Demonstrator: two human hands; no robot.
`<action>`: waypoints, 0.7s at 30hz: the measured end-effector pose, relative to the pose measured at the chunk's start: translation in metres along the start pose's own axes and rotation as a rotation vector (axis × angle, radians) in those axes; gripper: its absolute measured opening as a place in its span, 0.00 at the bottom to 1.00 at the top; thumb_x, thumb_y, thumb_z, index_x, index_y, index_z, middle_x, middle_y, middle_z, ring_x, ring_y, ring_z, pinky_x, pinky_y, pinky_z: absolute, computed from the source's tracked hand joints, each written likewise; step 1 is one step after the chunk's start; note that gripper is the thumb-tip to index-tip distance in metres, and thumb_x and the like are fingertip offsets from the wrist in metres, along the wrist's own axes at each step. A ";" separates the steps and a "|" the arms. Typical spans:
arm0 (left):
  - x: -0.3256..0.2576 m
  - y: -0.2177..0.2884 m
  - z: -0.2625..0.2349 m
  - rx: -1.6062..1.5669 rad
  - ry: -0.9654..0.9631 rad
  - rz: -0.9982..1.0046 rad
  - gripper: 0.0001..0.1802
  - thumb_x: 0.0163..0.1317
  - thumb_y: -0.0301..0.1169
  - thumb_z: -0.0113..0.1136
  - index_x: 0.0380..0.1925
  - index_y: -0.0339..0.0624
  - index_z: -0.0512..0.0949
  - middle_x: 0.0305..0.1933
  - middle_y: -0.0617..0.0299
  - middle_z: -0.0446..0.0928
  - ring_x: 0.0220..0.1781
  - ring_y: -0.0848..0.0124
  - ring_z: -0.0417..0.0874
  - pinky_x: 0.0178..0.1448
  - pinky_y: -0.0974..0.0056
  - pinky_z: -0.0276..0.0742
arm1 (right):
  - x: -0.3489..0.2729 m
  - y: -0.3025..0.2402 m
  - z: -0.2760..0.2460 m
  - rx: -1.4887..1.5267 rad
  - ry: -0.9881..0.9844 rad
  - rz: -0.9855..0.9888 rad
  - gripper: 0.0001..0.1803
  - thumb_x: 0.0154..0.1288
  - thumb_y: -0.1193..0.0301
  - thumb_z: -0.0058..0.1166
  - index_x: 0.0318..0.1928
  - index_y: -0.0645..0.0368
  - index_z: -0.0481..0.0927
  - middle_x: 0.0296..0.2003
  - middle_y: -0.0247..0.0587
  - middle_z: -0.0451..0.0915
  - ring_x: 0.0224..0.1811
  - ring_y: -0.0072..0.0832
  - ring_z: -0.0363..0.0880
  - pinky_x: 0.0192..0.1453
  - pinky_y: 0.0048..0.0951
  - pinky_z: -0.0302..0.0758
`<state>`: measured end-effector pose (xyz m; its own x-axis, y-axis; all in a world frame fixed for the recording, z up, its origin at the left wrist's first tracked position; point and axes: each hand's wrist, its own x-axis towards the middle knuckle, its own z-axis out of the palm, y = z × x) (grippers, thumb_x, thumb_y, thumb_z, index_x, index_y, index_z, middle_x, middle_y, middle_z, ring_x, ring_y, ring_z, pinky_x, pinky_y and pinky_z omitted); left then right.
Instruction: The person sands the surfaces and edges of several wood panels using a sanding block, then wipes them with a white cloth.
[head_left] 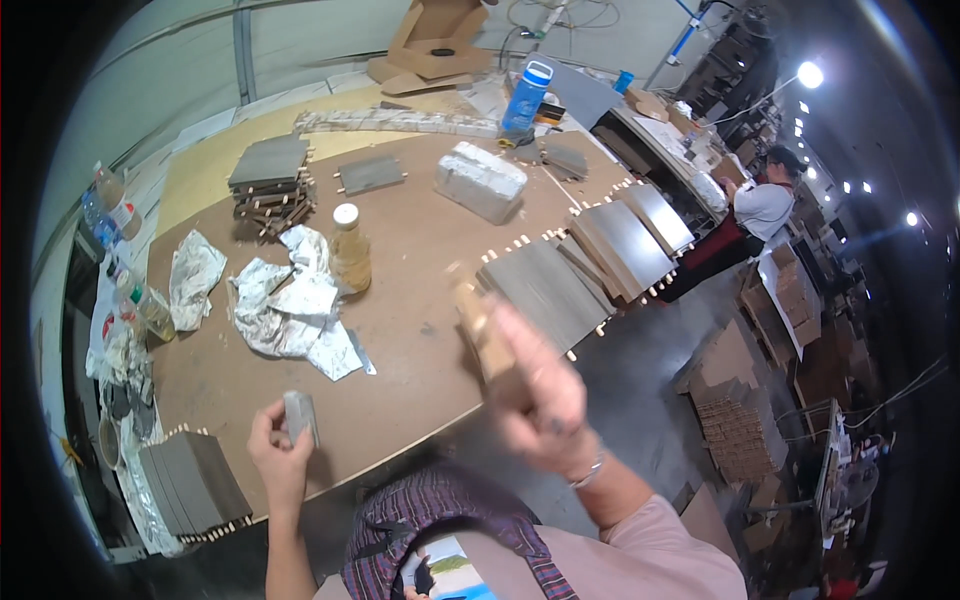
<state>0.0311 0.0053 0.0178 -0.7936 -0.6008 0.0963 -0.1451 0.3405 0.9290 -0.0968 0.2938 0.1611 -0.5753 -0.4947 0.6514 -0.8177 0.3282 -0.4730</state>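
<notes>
Left hand point(283, 452) grasps small grey block point(299, 415) at tabletop point(420, 260) lower edge; right hand point(540, 395), blurred at centre, clenched on wooden piece point(478, 325). Mid-assembly, probably; joining calls for alignment.

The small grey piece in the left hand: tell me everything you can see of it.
The small grey piece is a flat, rectangular block, grey like the panels stacked on the table, possibly laminated board. The left hand pinches it upright between thumb and fingers, just above the near edge of the brown table. Its lower end is hidden by the fingers. No dowels are visible on it.
</notes>
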 end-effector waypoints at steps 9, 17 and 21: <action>-0.025 -0.005 -0.003 -0.171 -0.079 -0.087 0.23 0.47 0.19 0.64 0.47 0.30 0.78 0.40 0.62 0.75 0.39 0.77 0.74 0.37 0.74 0.74 | 0.040 0.084 0.003 -0.958 -0.217 0.142 0.32 0.55 0.74 0.60 0.63 0.63 0.71 0.63 0.51 0.71 0.68 0.48 0.66 0.72 0.48 0.61; -0.081 -0.001 -0.059 0.037 0.094 0.120 0.27 0.42 0.23 0.71 0.48 0.34 0.79 0.42 0.56 0.79 0.35 0.70 0.80 0.38 0.68 0.78 | 0.023 -0.012 0.199 0.260 -0.510 0.213 0.16 0.57 0.68 0.66 0.42 0.66 0.80 0.35 0.51 0.82 0.37 0.44 0.82 0.46 0.38 0.79; -0.124 0.005 -0.092 0.067 0.247 0.101 0.27 0.42 0.22 0.71 0.47 0.31 0.79 0.42 0.57 0.78 0.35 0.72 0.78 0.38 0.70 0.76 | -0.008 -0.100 0.323 0.556 -0.978 0.276 0.28 0.60 0.50 0.64 0.31 0.68 0.78 0.27 0.57 0.81 0.32 0.50 0.82 0.40 0.44 0.77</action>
<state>0.1827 0.0153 0.0435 -0.6388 -0.7171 0.2789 -0.1181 0.4496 0.8854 -0.0035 0.0051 0.0117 -0.2732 -0.9522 -0.1369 -0.4048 0.2428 -0.8816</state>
